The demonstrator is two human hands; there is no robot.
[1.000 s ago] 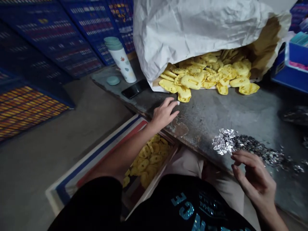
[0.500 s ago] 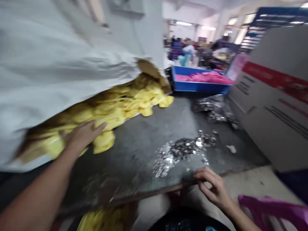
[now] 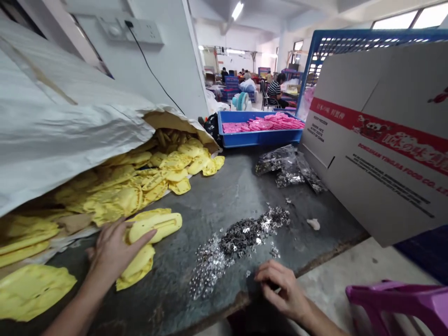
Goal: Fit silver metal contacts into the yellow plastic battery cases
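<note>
My left hand (image 3: 112,247) is closed around several yellow moulded plastic pieces (image 3: 154,226) at the mouth of a large white sack (image 3: 70,135). Its thumb lies across the top piece, and the other fingers are partly hidden. More yellow pieces (image 3: 119,198) spill from the sack, and one loose piece (image 3: 35,291) lies at the near left. At the table's front edge, my right hand (image 3: 280,284) has its fingers curled in; anything inside them is hidden. Just beyond it spreads a heap of small shiny metal clips (image 3: 241,238).
Clear plastic bags of metal parts (image 3: 289,168) lie near a white carton (image 3: 378,140) on the right. A blue tray (image 3: 259,139) of pink pieces stands at the back. A purple stool (image 3: 399,303) is at the lower right. People sit far behind.
My left hand has come nearer, bringing yellow pieces out from the sack mouth onto the table. My right hand stays curled by the table edge. The camera view has shifted and sharpened.
</note>
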